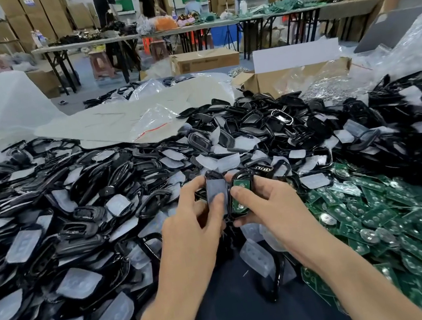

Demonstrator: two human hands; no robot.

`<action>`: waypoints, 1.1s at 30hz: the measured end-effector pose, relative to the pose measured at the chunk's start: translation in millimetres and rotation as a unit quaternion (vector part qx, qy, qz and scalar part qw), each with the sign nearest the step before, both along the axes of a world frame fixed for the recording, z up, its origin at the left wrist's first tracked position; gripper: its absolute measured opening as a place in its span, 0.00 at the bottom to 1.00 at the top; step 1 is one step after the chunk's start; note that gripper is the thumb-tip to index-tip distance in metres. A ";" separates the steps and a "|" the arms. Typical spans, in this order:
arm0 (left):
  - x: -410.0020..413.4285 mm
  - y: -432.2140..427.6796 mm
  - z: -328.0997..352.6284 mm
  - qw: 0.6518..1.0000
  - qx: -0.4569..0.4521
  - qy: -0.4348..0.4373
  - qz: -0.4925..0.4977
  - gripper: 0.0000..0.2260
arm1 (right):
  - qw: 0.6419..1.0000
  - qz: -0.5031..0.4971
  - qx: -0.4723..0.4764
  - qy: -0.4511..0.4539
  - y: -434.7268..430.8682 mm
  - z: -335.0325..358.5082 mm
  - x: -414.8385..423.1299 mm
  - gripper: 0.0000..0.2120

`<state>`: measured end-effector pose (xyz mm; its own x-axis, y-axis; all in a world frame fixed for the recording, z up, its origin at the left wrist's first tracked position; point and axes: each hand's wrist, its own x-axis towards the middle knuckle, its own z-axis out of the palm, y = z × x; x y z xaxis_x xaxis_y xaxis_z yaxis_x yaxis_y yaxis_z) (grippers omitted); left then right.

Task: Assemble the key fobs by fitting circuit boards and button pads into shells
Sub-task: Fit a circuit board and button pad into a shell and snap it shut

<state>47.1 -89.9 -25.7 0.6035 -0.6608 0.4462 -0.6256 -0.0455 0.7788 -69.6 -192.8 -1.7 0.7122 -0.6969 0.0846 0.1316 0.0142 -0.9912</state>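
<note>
shells (83, 228) black | circuit boards (395, 228) green | button pads (81, 290) translucent white

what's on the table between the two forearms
In the head view, mostly bare dark table, plus a few translucent button pads and one black shell close to the right forearm.

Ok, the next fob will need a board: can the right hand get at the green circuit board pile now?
Likely yes: the circuit board pile lies uncovered just beside the right hand. But that hand grips a shell holding a board, so it must set that down first.
</note>
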 end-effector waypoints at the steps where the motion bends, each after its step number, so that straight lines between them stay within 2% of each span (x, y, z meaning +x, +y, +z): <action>1: -0.5 0.3 0.5 1.000 0.003 -0.003 -0.001 0.11 | 1.000 0.003 -0.002 0.003 -0.1 -0.3 -0.3 0.09; 9: -1.8 1.1 0.9 1.000 0.015 -0.011 -0.001 0.14 | 0.999 0.008 -0.046 0.018 -1.5 -1.2 -1.4 0.06; 20: -0.2 1.8 -0.6 0.999 0.020 -0.040 0.018 0.13 | 0.998 0.033 -0.029 0.032 -0.9 0.1 -1.1 0.17; 26: -0.1 2.8 0.9 0.998 0.041 -0.045 0.021 0.14 | 0.998 0.042 -0.035 0.037 -0.7 -0.4 -2.8 0.11; 33: -1.7 3.8 4.4 0.997 0.045 -0.058 0.015 0.13 | 0.996 0.094 -0.007 0.007 2.2 3.2 -4.3 0.12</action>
